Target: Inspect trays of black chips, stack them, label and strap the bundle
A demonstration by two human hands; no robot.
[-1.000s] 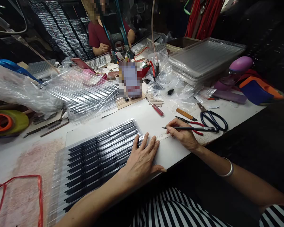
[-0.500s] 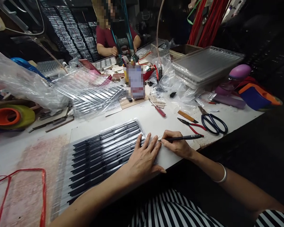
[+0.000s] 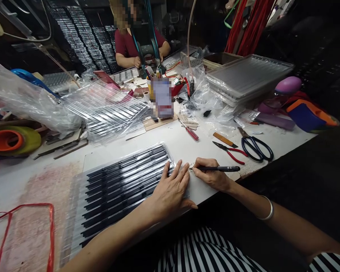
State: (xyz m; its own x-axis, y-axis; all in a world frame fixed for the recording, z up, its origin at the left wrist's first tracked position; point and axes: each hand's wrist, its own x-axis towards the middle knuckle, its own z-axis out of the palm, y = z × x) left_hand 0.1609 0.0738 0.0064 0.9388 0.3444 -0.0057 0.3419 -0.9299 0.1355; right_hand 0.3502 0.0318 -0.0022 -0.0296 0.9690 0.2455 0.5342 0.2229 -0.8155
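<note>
My left hand lies flat with its fingers spread, across the right edge of a clear plastic tray that holds several black strips in rows. Just right of it, my right hand grips a black pen, its tip down on the white tabletop beside the left fingertips. Small dark marks show on the white surface near the pen tip. Beyond the right hand lie red-handled pliers, dark-handled scissors, an orange-brown strip and a red screwdriver.
A propped phone stands at the middle back. Stacked clear trays are at the back right, plastic sheets at the left, and red cord at the front left. A person in a red shirt sits opposite.
The pen has tilted, its back end swinging slightly down and left, and small marks now show by its tip. My left hand has stayed nearly where it was.
</note>
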